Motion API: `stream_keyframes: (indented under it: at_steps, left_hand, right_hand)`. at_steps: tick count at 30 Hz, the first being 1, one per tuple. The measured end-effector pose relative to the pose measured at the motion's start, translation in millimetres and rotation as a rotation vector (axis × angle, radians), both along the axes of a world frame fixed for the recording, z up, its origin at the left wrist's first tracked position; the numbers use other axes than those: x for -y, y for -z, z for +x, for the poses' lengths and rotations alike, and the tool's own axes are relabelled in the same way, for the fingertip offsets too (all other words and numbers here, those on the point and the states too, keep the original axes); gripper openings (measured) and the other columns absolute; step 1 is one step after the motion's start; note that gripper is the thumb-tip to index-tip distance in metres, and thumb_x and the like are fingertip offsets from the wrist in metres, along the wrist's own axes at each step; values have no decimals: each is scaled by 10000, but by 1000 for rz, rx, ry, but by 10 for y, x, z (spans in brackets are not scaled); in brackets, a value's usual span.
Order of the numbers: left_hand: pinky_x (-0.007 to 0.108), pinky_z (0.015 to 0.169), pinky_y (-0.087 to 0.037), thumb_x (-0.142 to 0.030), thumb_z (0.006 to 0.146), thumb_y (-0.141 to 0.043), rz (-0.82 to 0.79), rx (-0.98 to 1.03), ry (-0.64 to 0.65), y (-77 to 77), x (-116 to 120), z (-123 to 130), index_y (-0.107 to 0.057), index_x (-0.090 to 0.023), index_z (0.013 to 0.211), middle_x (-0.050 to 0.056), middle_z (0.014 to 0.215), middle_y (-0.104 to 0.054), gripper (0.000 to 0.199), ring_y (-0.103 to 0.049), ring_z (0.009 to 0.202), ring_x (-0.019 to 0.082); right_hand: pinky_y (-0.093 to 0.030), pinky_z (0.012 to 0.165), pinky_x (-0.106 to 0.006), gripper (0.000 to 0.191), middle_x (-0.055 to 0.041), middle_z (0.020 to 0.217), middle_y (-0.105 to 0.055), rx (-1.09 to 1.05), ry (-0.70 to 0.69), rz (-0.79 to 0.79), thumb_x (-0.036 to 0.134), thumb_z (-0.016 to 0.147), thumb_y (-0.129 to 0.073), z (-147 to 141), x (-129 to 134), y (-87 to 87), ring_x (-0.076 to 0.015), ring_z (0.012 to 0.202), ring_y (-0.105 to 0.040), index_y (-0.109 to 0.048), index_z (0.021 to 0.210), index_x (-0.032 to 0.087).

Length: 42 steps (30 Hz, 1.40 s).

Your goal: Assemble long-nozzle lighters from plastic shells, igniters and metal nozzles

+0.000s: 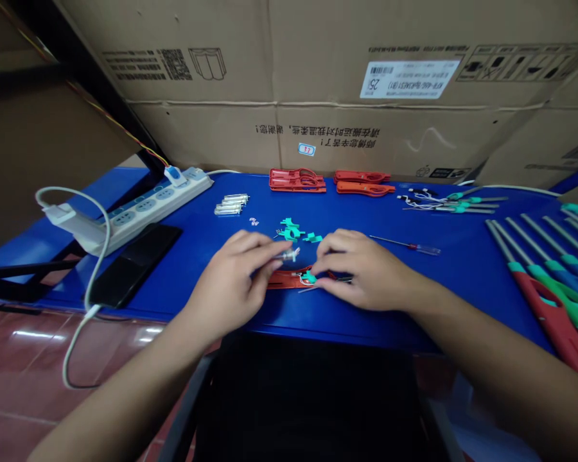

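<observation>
My left hand (243,276) is closed, pinching a small clear-and-silver lighter fuel tank (287,255) with a whitish end between thumb and fingers. Just to its right, my right hand (359,269) has its fingertips closed on a teal trigger piece (309,277) with white wires. Beneath both hands lies an orange-red lighter handle shell (284,280), partly covered by the fingers. A thin metal rod (308,289) sticks out near the right thumb. Loose teal trigger pieces (289,230) lie just beyond the hands.
Several clear tanks (231,204) lie at back left, with red shells (296,180) and orange shells (365,188) along the cardboard (318,122). A screwdriver (417,248), wired metal tubes (462,206) and assembled lighters (549,308) are rightward; a power strip (149,208) and black phone (135,266) leftward.
</observation>
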<state>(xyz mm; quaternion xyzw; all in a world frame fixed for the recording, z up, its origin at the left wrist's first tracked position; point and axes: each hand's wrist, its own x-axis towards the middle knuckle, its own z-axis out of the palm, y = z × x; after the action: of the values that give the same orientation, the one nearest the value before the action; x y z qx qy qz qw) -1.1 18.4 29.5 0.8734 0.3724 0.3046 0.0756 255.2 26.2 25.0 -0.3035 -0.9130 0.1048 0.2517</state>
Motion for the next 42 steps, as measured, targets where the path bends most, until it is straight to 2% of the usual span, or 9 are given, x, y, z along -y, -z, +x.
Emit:
stream_keyframes:
  at_steps: [5,8,14,21,42]
  left_hand:
    - [334,816,-492,-129,965,-537,-93,21,-42,332,248,-86,-658,-187,1263,60,994,-667,326,-570,912,181]
    - [336,824,-491,-121,965,-539,-114,28,-23,420,284,-60,-647,-181,1276,65,1027,-668,334,-565,927,180]
    - [363,834,-494,-136,974,-525,-107,-16,-29,418,281,-54,-644,-161,1289,84,1051,-673,337,-556,934,196]
    - [387,845,-505,-148,981,-513,-118,-46,-24,412,285,-42,-656,-157,1279,99,1058,-676,331,-563,948,212]
    - [388,847,-498,-149,985,-505,-154,-6,-29,421,265,-26,-666,-175,1261,84,1033,-674,321,-554,941,205]
  right_hand:
    - [-429,816,-383,162,-73,1026,-663,224,-66,68,261,918,-617,-151,50,133,-219,922,-568,-730,1013,192]
    - [-412,773,-371,182,-82,986,-673,245,-54,115,239,929,-583,-179,51,155,-220,895,-562,-735,986,156]
    - [-389,730,-348,205,-63,899,-677,158,-16,127,234,936,-566,-185,55,185,-198,847,-566,-741,856,163]
    - [-407,750,-342,147,-41,862,-655,49,36,65,228,900,-609,-194,37,223,-174,803,-557,-745,879,176]
    - [-440,758,-353,148,-58,861,-663,40,40,80,201,876,-617,-211,32,216,-190,809,-569,-758,854,163]
